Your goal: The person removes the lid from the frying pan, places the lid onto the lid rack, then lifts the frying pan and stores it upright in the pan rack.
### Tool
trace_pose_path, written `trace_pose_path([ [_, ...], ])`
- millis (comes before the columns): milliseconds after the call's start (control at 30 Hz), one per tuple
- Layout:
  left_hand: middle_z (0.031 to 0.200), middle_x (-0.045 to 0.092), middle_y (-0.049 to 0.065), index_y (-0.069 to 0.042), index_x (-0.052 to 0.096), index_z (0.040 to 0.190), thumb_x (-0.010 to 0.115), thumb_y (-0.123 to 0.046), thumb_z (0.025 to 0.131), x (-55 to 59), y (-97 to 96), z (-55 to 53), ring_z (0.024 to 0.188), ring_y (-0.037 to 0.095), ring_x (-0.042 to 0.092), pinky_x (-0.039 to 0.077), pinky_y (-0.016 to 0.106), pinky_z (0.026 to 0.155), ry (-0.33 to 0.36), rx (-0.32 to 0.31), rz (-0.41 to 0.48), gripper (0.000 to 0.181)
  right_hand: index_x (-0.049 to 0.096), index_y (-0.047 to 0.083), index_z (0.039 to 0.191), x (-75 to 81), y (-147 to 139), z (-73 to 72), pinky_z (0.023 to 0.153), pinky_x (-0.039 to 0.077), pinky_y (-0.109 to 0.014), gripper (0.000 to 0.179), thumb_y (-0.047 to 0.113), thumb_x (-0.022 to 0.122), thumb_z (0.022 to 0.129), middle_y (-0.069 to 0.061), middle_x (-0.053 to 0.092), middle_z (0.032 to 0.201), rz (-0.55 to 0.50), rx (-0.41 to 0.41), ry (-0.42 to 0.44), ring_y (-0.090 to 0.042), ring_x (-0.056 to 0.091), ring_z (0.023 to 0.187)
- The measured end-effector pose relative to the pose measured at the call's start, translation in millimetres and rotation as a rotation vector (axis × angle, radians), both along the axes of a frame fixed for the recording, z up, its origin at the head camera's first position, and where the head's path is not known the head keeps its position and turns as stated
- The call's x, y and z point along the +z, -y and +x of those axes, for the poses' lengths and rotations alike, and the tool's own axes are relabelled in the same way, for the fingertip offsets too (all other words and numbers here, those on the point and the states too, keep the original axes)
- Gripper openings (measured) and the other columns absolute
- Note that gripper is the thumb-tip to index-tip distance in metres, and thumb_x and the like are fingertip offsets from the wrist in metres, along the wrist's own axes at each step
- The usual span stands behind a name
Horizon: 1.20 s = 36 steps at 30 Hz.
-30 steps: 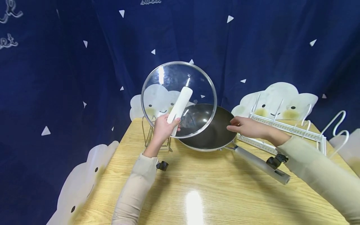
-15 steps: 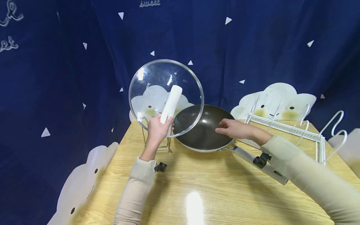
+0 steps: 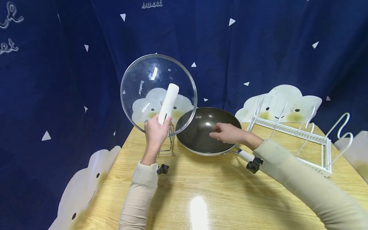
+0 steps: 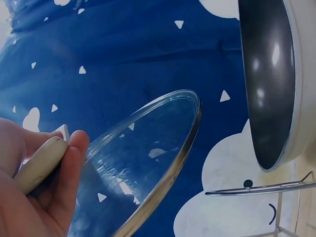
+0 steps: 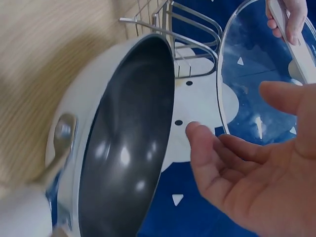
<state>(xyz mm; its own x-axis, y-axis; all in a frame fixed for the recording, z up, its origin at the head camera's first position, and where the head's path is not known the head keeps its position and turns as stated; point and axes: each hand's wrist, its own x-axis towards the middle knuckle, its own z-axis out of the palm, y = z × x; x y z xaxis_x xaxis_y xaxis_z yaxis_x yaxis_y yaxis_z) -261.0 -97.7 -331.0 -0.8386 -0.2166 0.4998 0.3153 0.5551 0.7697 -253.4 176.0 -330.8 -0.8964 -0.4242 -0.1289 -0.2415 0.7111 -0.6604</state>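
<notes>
My left hand (image 3: 156,131) grips the long white handle (image 3: 169,103) of a round glass lid (image 3: 148,75). The lid is held up and tilted, its clear face toward me, with a metal rim. In the left wrist view, fingers and thumb wrap the handle. Beside the lid on the table stands a wok (image 3: 198,134) with a dark inside and a pale outside. My right hand (image 3: 228,132) hovers over the wok with loosely bent fingers and holds nothing. The right sleeve hides most of the wok's handle (image 3: 245,156).
A metal wire rack (image 3: 172,143) stands behind the left hand, partly hidden. To the right, a white rack (image 3: 290,127) with upright curved wires sits on the wooden table (image 3: 178,198). A dark blue curtain (image 3: 218,48) hangs behind.
The left hand has carried the lid leftward and a little up, off the view of the wok. My right hand has moved left over the wok. The wok stays put.
</notes>
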Motion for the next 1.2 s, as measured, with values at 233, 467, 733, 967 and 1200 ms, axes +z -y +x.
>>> trace_pose_path([
  [233,0.072,0.068,0.013,0.002,0.066,0.090,0.072,-0.020,0.084,2.7,4.2,2.1,0.054,0.020,0.066,0.049,0.031,0.042,-0.005,0.038,0.010,0.024,0.046,-0.008,0.126,-10.8,21.4,-4.3,0.064,0.051,-0.028,0.046,0.025,0.055,0.095,-0.016,0.063,0.092,-0.082,-0.024,0.009,-0.030,0.062,0.074],
  [467,0.070,0.068,0.011,0.001,0.066,0.090,0.071,-0.022,0.084,4.0,10.2,1.7,0.054,0.019,0.065,0.048,0.032,0.043,-0.051,0.068,-0.027,0.024,0.051,-0.008,0.121,-20.9,39.1,-9.0,0.060,0.052,-0.029,0.040,0.021,0.057,0.094,-0.020,0.063,0.099,-0.129,-0.050,-0.024,-0.034,0.064,0.072],
  [733,0.066,0.068,0.009,-0.001,0.066,0.085,0.072,-0.024,0.084,6.5,20.1,0.7,0.057,0.026,0.065,0.046,0.037,0.050,-0.073,0.151,-0.049,0.024,0.051,-0.008,0.119,-28.8,59.4,-10.5,0.061,0.054,-0.032,0.038,0.019,0.057,0.094,-0.020,0.063,0.096,-0.182,-0.046,-0.015,-0.032,0.065,0.072],
  [967,0.066,0.066,0.012,0.000,0.066,0.083,0.072,-0.024,0.083,4.0,27.8,0.7,0.058,0.032,0.062,0.045,0.041,0.051,-0.095,0.208,-0.060,0.024,0.051,-0.006,0.121,-35.2,72.6,-11.9,0.062,0.053,-0.031,0.038,0.021,0.057,0.095,-0.018,0.063,0.097,-0.181,-0.043,0.004,-0.029,0.065,0.071],
  [1200,0.062,0.061,0.016,0.000,0.062,0.076,0.073,-0.024,0.082,1.6,34.6,-0.8,0.054,0.039,0.055,0.038,0.044,0.047,-0.124,0.289,-0.113,0.027,0.056,-0.004,0.115,-43.6,85.4,-17.2,0.060,0.053,-0.028,0.030,0.019,0.058,0.094,-0.013,0.064,0.090,-0.189,-0.061,-0.035,-0.019,0.064,0.063],
])
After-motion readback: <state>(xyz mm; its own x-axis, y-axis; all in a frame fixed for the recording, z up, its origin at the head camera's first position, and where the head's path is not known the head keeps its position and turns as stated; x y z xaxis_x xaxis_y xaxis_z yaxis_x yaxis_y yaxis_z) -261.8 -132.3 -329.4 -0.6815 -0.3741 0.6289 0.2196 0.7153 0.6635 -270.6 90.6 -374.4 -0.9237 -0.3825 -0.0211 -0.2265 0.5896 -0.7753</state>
